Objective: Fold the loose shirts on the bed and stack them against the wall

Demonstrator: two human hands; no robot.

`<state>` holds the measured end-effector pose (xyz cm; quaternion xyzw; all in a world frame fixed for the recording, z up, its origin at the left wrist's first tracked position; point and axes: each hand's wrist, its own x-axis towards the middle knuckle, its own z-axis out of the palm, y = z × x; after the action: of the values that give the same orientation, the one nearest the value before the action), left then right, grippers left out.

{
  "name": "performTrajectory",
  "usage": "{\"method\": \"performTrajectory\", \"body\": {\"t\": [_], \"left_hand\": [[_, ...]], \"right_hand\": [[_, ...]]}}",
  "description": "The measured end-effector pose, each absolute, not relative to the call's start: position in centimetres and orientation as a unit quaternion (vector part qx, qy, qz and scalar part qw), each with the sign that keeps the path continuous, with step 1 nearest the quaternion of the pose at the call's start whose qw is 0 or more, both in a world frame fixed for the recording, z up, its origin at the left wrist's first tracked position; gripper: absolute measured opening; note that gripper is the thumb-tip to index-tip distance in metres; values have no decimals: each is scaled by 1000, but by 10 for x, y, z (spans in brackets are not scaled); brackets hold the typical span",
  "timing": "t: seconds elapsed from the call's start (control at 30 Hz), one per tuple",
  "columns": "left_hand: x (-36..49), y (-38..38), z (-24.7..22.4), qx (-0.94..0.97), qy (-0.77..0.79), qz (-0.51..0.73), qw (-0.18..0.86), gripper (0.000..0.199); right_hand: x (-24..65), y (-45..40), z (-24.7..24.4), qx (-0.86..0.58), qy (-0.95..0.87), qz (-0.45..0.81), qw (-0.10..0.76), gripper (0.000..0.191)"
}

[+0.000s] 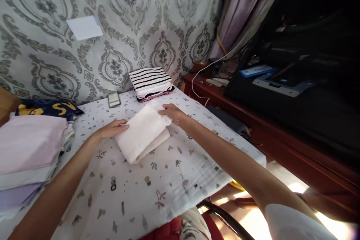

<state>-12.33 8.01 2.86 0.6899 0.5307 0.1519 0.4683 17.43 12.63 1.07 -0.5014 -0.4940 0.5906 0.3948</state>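
A folded white cloth (142, 131) lies at an angle on the patterned white sheet (123, 202), its layers showing along the near right side. My left hand (112, 129) rests at the cloth's left edge, thumb and fingers a little apart. At its upper right corner, my right hand (172, 114) pinches the cloth between thumb and fingers. Just behind the cloth sits a stack of folded clothes with a black-and-white striped one (150, 77) on top.
More folded clothes (30, 142) are piled at the left, by a navy garment (50, 108) with yellow letters. A small card-like object (114, 100) lies near the wall. Right of the sheet stand a red wooden cabinet (202, 90), a white cable (194, 82) and a large black screen (309, 63).
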Motion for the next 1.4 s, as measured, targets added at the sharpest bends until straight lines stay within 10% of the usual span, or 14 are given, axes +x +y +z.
{"method": "performTrajectory", "body": {"t": [0.4, 0.6, 1.0, 1.4], "left_hand": [[-74, 37, 24, 802, 574, 153, 52, 48], [-38, 20, -2, 859, 492, 83, 111, 62], [-35, 18, -29, 847, 511, 129, 67, 58], [-88, -1, -24, 751, 640, 130, 97, 66]], "right_hand": [[187, 137, -22, -604, -585, 408, 355, 30], [167, 106, 12, -499, -780, 197, 322, 35], [128, 129, -44, -344, -883, 239, 211, 43], [163, 115, -19, -378, -777, 314, 393, 35]]}}
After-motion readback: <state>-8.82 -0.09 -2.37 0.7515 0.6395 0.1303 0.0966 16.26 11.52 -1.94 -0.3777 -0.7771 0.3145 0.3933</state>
